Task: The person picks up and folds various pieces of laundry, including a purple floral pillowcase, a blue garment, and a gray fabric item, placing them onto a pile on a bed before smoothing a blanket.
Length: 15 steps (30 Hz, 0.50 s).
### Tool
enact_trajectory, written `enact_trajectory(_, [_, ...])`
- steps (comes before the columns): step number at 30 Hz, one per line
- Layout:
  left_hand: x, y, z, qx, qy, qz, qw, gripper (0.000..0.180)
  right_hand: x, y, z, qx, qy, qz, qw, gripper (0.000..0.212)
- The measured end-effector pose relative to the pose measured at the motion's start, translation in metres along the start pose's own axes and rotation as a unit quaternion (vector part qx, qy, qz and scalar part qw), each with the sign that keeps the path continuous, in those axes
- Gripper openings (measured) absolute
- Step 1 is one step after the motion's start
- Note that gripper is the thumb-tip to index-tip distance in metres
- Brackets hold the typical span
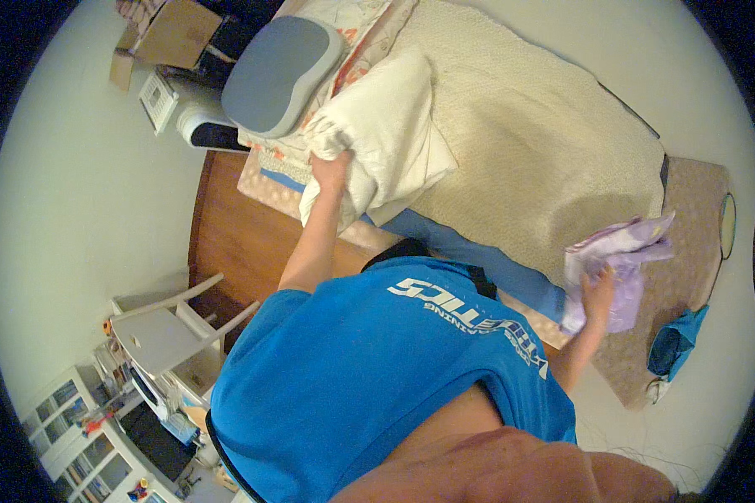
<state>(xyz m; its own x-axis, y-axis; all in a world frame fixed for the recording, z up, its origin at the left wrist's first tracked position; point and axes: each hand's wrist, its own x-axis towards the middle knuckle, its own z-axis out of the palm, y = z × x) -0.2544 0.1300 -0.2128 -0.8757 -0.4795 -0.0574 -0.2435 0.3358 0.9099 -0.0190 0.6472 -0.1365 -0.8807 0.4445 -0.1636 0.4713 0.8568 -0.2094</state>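
Observation:
My left hand is closed on the edge of a bunched white quilt at the left part of the bed. The quilt lies in thick folds. To the right, my right hand grips a crumpled light purple sheet or bag, cloth or plastic, I cannot tell which. It hangs at the bed's right end. Between my hands spreads a cream quilted pad, with a blue layer showing beneath its near edge. A grey contoured pillow rests left of the quilt on patterned bedding.
A wooden floor lies at the left, with a white chair and a cluttered desk and shelves behind it. On the right are a beige mat, a racket and a blue bag. A cardboard box stands far left.

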Motion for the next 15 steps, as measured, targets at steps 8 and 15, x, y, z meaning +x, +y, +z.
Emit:
enact_trajectory(8, [-0.121, 0.049, 0.034, 0.089, -0.207, 0.215, 0.950, 0.049, 0.036, -0.210, 0.082, 0.677, -0.325, 0.139, 0.646, 0.052])
enact_trajectory(15, [-0.145, 0.014, 0.032, 0.123, -0.511, 0.268, 0.807, 0.049, 0.056, -0.228, 0.132, 0.641, -0.348, 0.232, 0.644, 0.035])
